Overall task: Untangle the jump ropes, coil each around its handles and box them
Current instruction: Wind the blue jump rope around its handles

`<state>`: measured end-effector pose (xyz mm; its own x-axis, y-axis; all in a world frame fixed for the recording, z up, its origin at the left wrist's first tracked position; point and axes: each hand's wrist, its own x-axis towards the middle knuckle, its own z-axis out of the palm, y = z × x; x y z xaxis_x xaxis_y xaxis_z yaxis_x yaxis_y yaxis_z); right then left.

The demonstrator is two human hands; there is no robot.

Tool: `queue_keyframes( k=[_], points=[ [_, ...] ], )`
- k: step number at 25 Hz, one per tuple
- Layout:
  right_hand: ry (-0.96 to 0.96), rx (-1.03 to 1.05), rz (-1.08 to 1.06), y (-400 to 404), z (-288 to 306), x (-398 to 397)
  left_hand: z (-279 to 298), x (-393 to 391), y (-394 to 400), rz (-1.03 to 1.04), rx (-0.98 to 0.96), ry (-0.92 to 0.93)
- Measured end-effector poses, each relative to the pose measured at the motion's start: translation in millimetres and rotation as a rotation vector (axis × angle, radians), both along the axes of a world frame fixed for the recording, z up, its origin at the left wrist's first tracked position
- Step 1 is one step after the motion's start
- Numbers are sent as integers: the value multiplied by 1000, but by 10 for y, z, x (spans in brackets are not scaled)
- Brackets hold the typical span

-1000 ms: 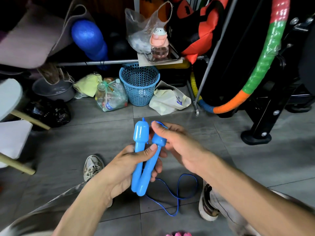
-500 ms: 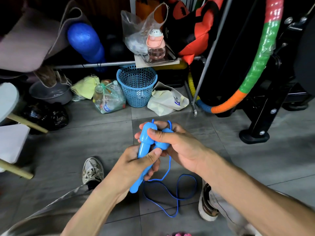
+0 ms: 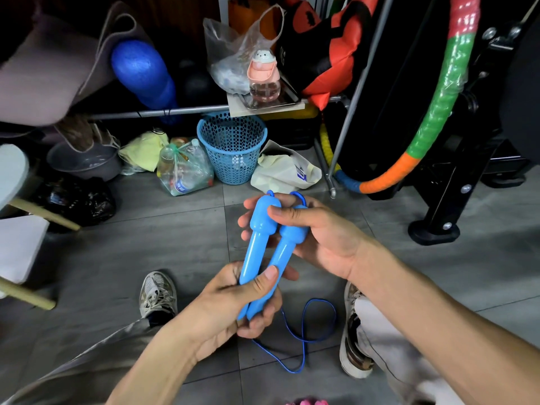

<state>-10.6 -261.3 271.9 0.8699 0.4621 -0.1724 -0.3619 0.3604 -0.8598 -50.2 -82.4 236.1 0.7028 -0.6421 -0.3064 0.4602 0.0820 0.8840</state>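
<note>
Nearest, at the lower edge of the tiled floor (image 3: 181, 235): loose blue cord (image 3: 304, 340) trailing in open loops between the two sneakers (image 3: 157, 293), not yet wound. Slack left on the floor presumably to keep it free of kinks before coiling.

Above that: left hand (image 3: 233, 302) clenched around the narrow lower ends of the two blue jump-rope handles (image 3: 263, 252), thumb pressed across the front. Purpose, as judged: clamps the tails together so the pair acts as one core for winding.

Next: right hand (image 3: 318, 232) grasping the thick upper heads of the same handles, thumb on top, fingers wrapped behind. Handles held side by side, touching along their length, tilted slightly, heads pointing away. Short cord loops emerging at the head tips, just above the right fingers. Likely step in hand: aligning both handles before the first turn of cord.

Farther, along the far edge of the floor: blue mesh basket (image 3: 232, 147), a bag of plastic bottles (image 3: 184, 171) just left of it, a pale bag (image 3: 283, 171) just right. Striped hoop (image 3: 438, 100) leaning at right.

No box identifiable in view; boxing not yet begun.
</note>
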Motion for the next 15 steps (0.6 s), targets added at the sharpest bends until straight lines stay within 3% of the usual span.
queue_keyframes(
  k=[2,5,6,9,12,15],
  points=[
    [-18,-125,4,-24,-21,37,15,13,7,50,20,-13],
    [-70,-714,-143,-34,3,74,35,59,13,135,67,-4],
    [-61,-803,-256,-54,-13,81,42,77,20,161,76,0],
    [-157,-736,-558,-168,-114,104,80,106,46,211,90,-8],
    [-260,-685,-306,-91,-138,112,110,100,51,257,82,9],
    [-210,-553,-195,11,-174,78,107,92,58,252,93,25]
  ],
)
